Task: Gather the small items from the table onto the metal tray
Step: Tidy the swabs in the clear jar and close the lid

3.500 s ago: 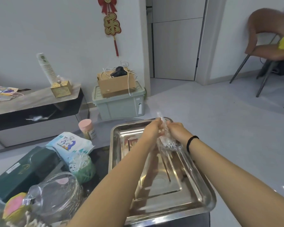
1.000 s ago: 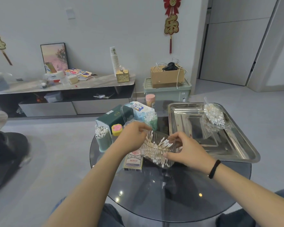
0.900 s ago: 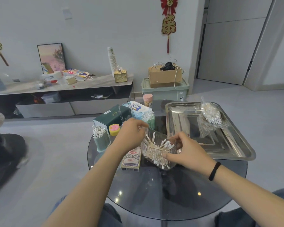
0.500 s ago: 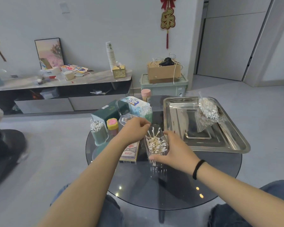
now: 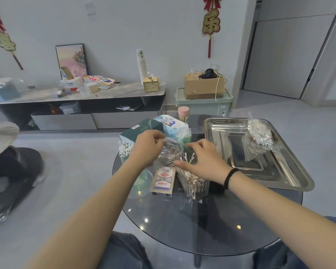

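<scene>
The metal tray (image 5: 291,177) lies on the right side of the round glass table (image 5: 211,226), and a clear bag of cotton swabs (image 5: 259,138) rests in it. My left hand (image 5: 147,148) is closed on a small clear jar (image 5: 168,157) holding thin metal pieces. My right hand (image 5: 204,162) hovers over a clear ribbed box of cotton swabs (image 5: 194,184), fingers spread and reaching toward the jar. A playing card box (image 5: 163,180) lies flat just in front of the jar.
Behind my hands crowd a green cup of swabs (image 5: 125,150), a dark green box (image 5: 136,130), a tissue pack (image 5: 173,123) and a pink-lidded jar (image 5: 183,113). A pale green lid (image 5: 142,183) lies left of the cards. Beyond the table stand a low cabinet and a storage bin.
My right hand has let go of the swab box, which now stands on the table, and moved up toward the clear jar. My left hand has closed on that jar.
</scene>
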The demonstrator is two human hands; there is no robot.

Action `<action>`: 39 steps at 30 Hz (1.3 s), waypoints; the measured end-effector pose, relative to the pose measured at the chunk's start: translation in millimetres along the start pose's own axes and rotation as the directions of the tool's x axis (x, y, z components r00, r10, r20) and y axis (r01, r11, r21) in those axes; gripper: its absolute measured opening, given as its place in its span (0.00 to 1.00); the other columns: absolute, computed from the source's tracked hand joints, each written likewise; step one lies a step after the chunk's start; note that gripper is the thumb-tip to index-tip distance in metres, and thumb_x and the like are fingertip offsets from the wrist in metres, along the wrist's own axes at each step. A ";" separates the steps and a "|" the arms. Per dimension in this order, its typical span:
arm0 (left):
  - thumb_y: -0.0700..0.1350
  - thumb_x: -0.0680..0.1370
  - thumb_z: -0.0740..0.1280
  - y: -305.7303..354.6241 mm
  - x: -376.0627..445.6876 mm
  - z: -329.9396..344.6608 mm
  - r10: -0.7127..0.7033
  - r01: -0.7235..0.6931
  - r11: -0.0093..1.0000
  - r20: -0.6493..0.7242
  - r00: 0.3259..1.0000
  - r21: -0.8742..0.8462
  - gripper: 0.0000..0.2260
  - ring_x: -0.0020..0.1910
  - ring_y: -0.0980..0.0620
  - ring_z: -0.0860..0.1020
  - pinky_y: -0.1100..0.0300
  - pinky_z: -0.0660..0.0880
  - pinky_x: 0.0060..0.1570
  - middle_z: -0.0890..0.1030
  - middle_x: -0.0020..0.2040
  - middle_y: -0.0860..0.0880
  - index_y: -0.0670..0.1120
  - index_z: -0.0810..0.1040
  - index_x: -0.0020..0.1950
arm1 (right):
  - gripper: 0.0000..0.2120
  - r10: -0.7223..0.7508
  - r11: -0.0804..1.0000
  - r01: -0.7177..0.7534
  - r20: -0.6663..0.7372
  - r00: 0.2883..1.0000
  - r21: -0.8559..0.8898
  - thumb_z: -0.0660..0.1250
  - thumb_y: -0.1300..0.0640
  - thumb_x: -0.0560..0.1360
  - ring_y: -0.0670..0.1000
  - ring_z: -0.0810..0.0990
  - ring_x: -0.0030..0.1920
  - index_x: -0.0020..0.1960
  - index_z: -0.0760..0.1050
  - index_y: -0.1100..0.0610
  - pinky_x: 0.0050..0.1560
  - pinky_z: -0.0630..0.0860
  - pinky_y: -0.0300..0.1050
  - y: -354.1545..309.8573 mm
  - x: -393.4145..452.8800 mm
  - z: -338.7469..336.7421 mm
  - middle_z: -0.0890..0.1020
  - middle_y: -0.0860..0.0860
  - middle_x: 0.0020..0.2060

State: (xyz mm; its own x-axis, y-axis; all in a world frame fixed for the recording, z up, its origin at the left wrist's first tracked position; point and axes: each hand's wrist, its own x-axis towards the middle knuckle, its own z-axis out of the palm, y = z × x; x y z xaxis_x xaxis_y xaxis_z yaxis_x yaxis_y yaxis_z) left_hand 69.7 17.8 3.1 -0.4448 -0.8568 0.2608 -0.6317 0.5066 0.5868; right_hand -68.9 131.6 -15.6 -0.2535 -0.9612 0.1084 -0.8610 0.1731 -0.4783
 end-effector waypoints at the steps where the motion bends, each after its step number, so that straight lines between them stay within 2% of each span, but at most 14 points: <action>1: 0.39 0.77 0.60 -0.4 9.3 -0.7 -0.003 0.003 1.000 -0.011 1.000 0.011 0.12 0.44 0.52 0.78 0.62 0.71 0.47 0.83 0.51 0.47 0.43 0.81 0.56 | 0.39 0.003 1.000 -0.003 -0.012 1.000 0.016 0.60 0.30 0.68 0.53 0.63 0.67 0.71 0.62 0.51 0.66 0.64 0.49 -1.7 7.1 -0.3 0.66 0.53 0.63; 4: 0.40 0.77 0.60 -7.3 47.9 5.0 -0.040 0.039 0.993 0.005 0.999 0.114 0.14 0.56 0.43 0.78 0.53 0.74 0.58 0.79 0.60 0.41 0.41 0.79 0.59 | 0.36 0.017 1.000 -0.016 -0.006 1.000 0.024 0.60 0.31 0.69 0.54 0.63 0.67 0.70 0.64 0.51 0.66 0.65 0.51 -6.2 30.8 -0.6 0.66 0.54 0.64; 7: 0.42 0.78 0.59 -15.1 80.7 15.3 -0.089 0.077 0.957 0.031 0.996 0.280 0.18 0.65 0.39 0.70 0.47 0.68 0.63 0.71 0.68 0.39 0.42 0.72 0.67 | 0.34 0.012 0.999 -0.013 0.023 1.000 0.029 0.60 0.33 0.70 0.54 0.63 0.67 0.69 0.65 0.51 0.66 0.66 0.51 -3.4 46.6 2.1 0.67 0.54 0.64; 9: 0.44 0.79 0.58 -20.7 97.4 22.7 -0.101 0.081 0.945 0.048 0.994 0.316 0.19 0.67 0.38 0.68 0.45 0.66 0.63 0.69 0.69 0.40 0.44 0.67 0.71 | 0.33 0.012 0.998 -0.015 0.050 0.999 0.057 0.60 0.34 0.70 0.53 0.63 0.67 0.69 0.65 0.51 0.65 0.66 0.50 2.7 52.0 4.8 0.67 0.53 0.64; 12: 0.44 0.79 0.60 -27.8 113.4 32.6 -0.112 0.098 0.947 0.029 0.993 0.306 0.18 0.63 0.38 0.72 0.46 0.69 0.61 0.75 0.65 0.40 0.46 0.69 0.70 | 0.31 0.020 0.992 -0.027 0.054 0.998 0.126 0.62 0.36 0.71 0.52 0.64 0.67 0.69 0.66 0.51 0.66 0.66 0.48 12.9 56.3 6.8 0.67 0.52 0.64; 17: 0.38 0.78 0.59 -21.5 108.2 32.6 -0.085 0.087 0.996 -0.165 0.983 0.004 0.15 0.50 0.41 0.79 0.54 0.75 0.48 0.82 0.56 0.41 0.46 0.78 0.61 | 0.26 0.009 0.982 -0.006 -0.013 1.000 0.188 0.63 0.40 0.73 0.51 0.67 0.64 0.67 0.68 0.52 0.64 0.66 0.45 25.2 58.3 3.8 0.69 0.52 0.61; 20: 0.39 0.79 0.61 -5.4 93.2 15.7 0.007 -0.042 0.993 -0.308 0.951 -0.107 0.13 0.51 0.46 0.81 0.58 0.76 0.50 0.83 0.55 0.46 0.46 0.80 0.60 | 0.25 0.010 0.969 0.011 -0.081 0.997 0.248 0.63 0.43 0.74 0.50 0.70 0.61 0.67 0.68 0.53 0.63 0.69 0.44 25.3 54.9 0.5 0.70 0.52 0.61; 22: 0.40 0.77 0.63 9.7 81.0 -2.3 0.060 -0.154 0.967 -0.405 0.912 -0.204 0.12 0.50 0.51 0.81 0.59 0.77 0.54 0.84 0.53 0.48 0.46 0.81 0.59 | 0.23 0.032 0.925 0.029 -0.154 0.988 0.378 0.63 0.45 0.75 0.48 0.73 0.56 0.67 0.68 0.53 0.60 0.71 0.44 19.7 50.4 -5.0 0.72 0.51 0.59; 24: 0.39 0.76 0.66 26.8 65.9 -17.3 0.085 -0.227 0.931 -0.437 0.896 -0.285 0.11 0.45 0.56 0.81 0.66 0.76 0.52 0.84 0.48 0.51 0.45 0.82 0.57 | 0.20 0.097 0.835 0.031 -0.203 0.974 0.549 0.60 0.45 0.76 0.47 0.76 0.51 0.66 0.69 0.51 0.55 0.74 0.43 12.3 47.4 -16.3 0.74 0.51 0.58; 27: 0.39 0.75 0.68 51.3 31.3 -27.1 0.165 -0.296 0.882 -0.348 0.923 -0.366 0.11 0.43 0.61 0.81 0.71 0.76 0.48 0.83 0.45 0.55 0.47 0.82 0.56 | 0.22 0.179 0.525 -0.079 -0.019 0.984 0.848 0.54 0.42 0.78 0.53 0.80 0.50 0.67 0.68 0.52 0.49 0.77 0.45 5.5 38.9 -39.3 0.76 0.57 0.58; 30: 0.40 0.74 0.71 61.2 -1.0 -24.3 0.226 -0.307 0.851 -0.229 0.947 -0.427 0.11 0.43 0.63 0.81 0.71 0.76 0.48 0.83 0.45 0.56 0.49 0.82 0.55 | 0.25 0.113 0.276 -0.215 0.190 0.975 0.937 0.54 0.40 0.77 0.60 0.81 0.53 0.62 0.73 0.57 0.56 0.78 0.50 13.5 27.3 -52.8 0.80 0.61 0.50; 32: 0.41 0.72 0.73 60.0 -14.2 -19.4 0.247 -0.271 0.838 -0.114 0.962 -0.473 0.13 0.45 0.63 0.82 0.69 0.77 0.50 0.84 0.46 0.55 0.49 0.83 0.55 | 0.26 0.094 0.266 -0.228 0.210 0.973 0.937 0.59 0.39 0.73 0.59 0.82 0.53 0.58 0.75 0.59 0.57 0.78 0.50 20.6 21.7 -53.3 0.82 0.60 0.49; 35: 0.41 0.70 0.75 56.2 -24.4 -14.3 0.273 -0.195 0.802 0.056 0.960 -0.565 0.14 0.45 0.64 0.81 0.68 0.77 0.51 0.84 0.44 0.56 0.48 0.82 0.55 | 0.29 0.062 0.303 -0.205 0.196 0.979 0.930 0.63 0.41 0.68 0.58 0.81 0.55 0.60 0.75 0.61 0.58 0.77 0.48 28.2 15.8 -50.7 0.80 0.61 0.55; 39: 0.44 0.74 0.69 46.5 -29.4 -15.8 0.335 -0.128 0.767 0.222 0.916 -0.629 0.12 0.53 0.72 0.77 0.75 0.72 0.53 0.81 0.50 0.65 0.59 0.80 0.54 | 0.29 -0.029 0.207 -0.217 0.228 0.973 0.954 0.67 0.45 0.69 0.59 0.78 0.61 0.62 0.73 0.65 0.64 0.73 0.51 37.9 8.1 -46.7 0.78 0.63 0.60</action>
State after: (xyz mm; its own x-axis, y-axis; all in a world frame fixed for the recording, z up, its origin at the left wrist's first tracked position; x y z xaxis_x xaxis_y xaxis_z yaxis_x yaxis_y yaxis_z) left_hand 63.4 65.0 34.9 -0.7599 -0.5936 0.2648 -0.0287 0.4377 0.8987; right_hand -124.2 140.4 7.8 -0.1213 -0.9894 -0.0796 0.2974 0.0403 -0.9539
